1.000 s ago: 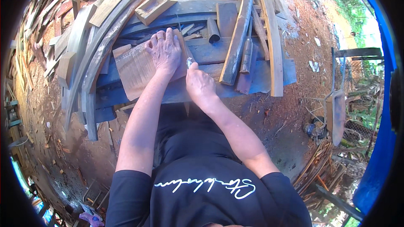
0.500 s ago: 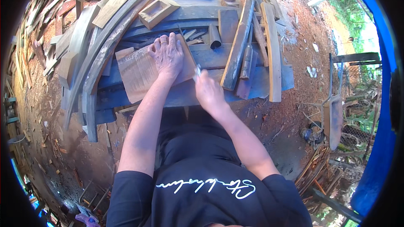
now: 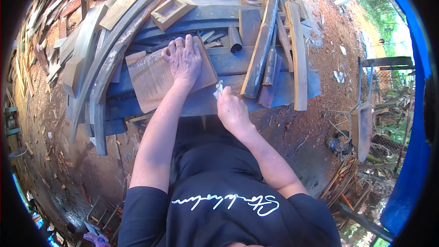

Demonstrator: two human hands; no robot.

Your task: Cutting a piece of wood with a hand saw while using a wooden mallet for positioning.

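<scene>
A light brown wooden board (image 3: 151,80) lies slantwise on the dark plank bench (image 3: 121,107). Pressing on its top is my left hand (image 3: 184,63), fingers spread toward the far edge and gripping nothing. My right hand (image 3: 234,110) is closed round the whitish, wrapped-looking handle (image 3: 218,90) of what seems to be a handsaw, at the board's near right corner. Its thin dark blade, seen nearly edge-on, runs along the board's right edge; how deep it sits in the wood cannot be made out.
A hollowed wooden block (image 3: 173,13) sits beyond the board. Long curved strips (image 3: 114,59) crowd the left. On the right lie a long beam (image 3: 260,41), a chisel-like tool (image 3: 270,67) and a pale strip (image 3: 297,59). A dark half-round piece (image 3: 234,39) stands beyond the board's right edge.
My right hand has drawn back toward my body and slightly right, bringing the handle with it away from the board. My left hand and the board stay nearly in place.
</scene>
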